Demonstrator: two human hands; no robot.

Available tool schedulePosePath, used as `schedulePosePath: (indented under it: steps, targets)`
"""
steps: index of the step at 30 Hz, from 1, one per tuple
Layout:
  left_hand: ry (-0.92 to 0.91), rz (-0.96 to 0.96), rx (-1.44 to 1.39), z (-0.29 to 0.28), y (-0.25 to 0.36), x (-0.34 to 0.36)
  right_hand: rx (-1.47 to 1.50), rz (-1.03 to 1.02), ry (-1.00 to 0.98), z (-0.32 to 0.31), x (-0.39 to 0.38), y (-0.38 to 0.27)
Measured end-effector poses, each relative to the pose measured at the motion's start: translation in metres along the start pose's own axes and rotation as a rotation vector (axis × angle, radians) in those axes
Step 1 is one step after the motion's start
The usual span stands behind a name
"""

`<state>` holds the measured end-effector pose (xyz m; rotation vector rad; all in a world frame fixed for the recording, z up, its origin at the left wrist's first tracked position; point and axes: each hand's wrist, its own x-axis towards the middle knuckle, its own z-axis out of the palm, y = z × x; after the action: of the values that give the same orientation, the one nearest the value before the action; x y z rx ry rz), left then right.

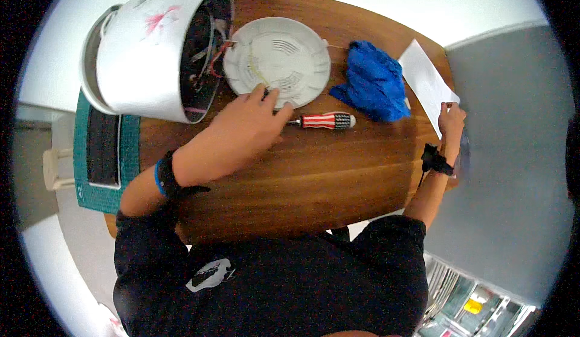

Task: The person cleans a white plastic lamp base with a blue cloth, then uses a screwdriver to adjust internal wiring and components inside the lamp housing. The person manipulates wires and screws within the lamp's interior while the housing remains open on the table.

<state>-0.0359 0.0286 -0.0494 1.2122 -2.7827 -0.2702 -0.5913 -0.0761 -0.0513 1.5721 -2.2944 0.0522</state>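
Note:
My left hand (251, 119) is over the near edge of a round white plastic base cover (302, 50) with vent slots. Its fingers are bent together around a small dark spot too small to name. Beside its fingertips lies a screwdriver (326, 121) with a red, white and black handle, its shaft partly hidden by the hand. A white cooker body (142, 53) with pink flowers rests on its side, its open bottom showing wires. At the right table edge my right hand (452, 118) is closed at a white sheet of paper (426, 80); what its fingers hold is hidden.
A crumpled blue cloth (374, 80) lies between the cover and the paper. Under the cooker, at left, is a green cutting mat (130, 162) with a dark flat rectangular object (104, 150). A grey panel (513, 156) borders the wooden table (314, 180) on the right.

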Motion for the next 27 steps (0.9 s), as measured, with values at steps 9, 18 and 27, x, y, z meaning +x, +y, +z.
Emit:
schedulePosePath:
  steps: [9,18,27]
  targets:
    - [0.074,-0.002,0.229,-0.002,0.013,0.009,-0.058,0.311,-0.275,0.024,-0.014,0.057]
    - [0.047,0.016,0.16,-0.007,0.019,0.029,0.356,-0.067,-0.137,0.038,-0.03,0.1]
    - [-0.033,-0.021,0.063,-0.014,0.014,0.029,0.552,-0.241,0.009,-0.025,-0.068,0.041]
